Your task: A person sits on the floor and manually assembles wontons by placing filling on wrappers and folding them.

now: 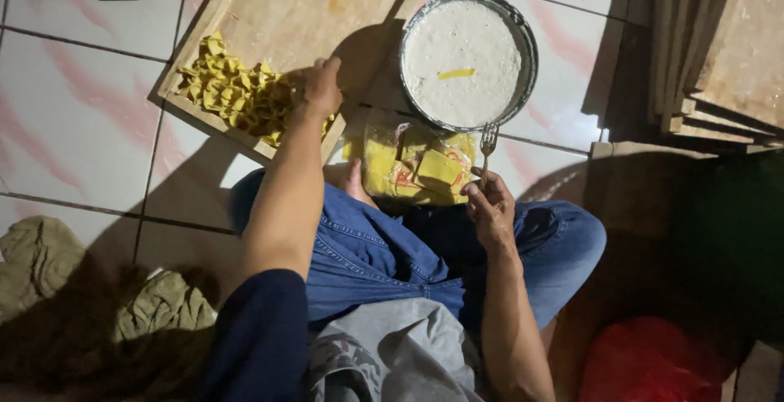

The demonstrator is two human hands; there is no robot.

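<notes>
Here, left hand (pixel 321 85) touches dumplings (pixel 233 91); right hand (pixel 490 206) grips fork (pixel 487 147).

The wooden board (pixel 302 18) is cut off by the top edge, and the left hand (pixel 321 87) resting on it hides part of the heap of folded yellow pieces (pixel 233 91), so whether the fingers grip 1 piece cannot be told. Below the board, the clear bag of yellow sheets (pixel 416 165) is partly lost in shadow, and the right hand (pixel 490 206) conceals the handle of the fork (pixel 488 142). To the right of the board, the stacked boards (pixel 719 51) run past the frame edge, and the red object (pixel 649 361) stays too dark to identify.
</notes>
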